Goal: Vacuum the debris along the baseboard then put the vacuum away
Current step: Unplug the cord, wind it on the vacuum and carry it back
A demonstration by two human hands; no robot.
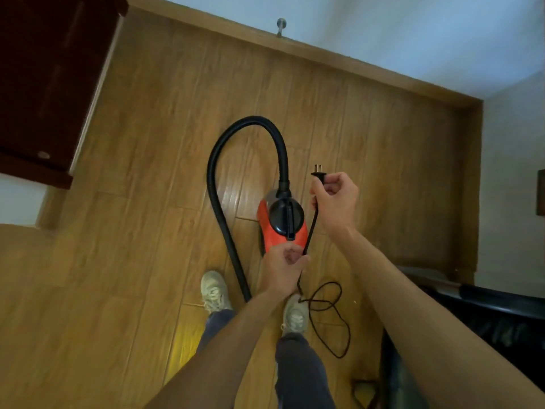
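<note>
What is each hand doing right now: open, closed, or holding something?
The left hand grips the power cord.
The right hand pinches the plug at the cord's end.

A: Is the orange-red plastic vacuum body (pixel 284 239) glossy?
B: Glossy, smooth; its round black plastic cap (pixel 278 215) is duller. The long black hose (pixel 253 120) and thin black cord (pixel 311 230) look matt.
A: The brown wood-grain plank floor (pixel 147 143)?
B: Smooth, faint sheen. The small silver metal doorstop (pixel 281 25) shines.

Hose (pixel 224 184) loops left; floor (pixel 383 178) right lies open.
</note>
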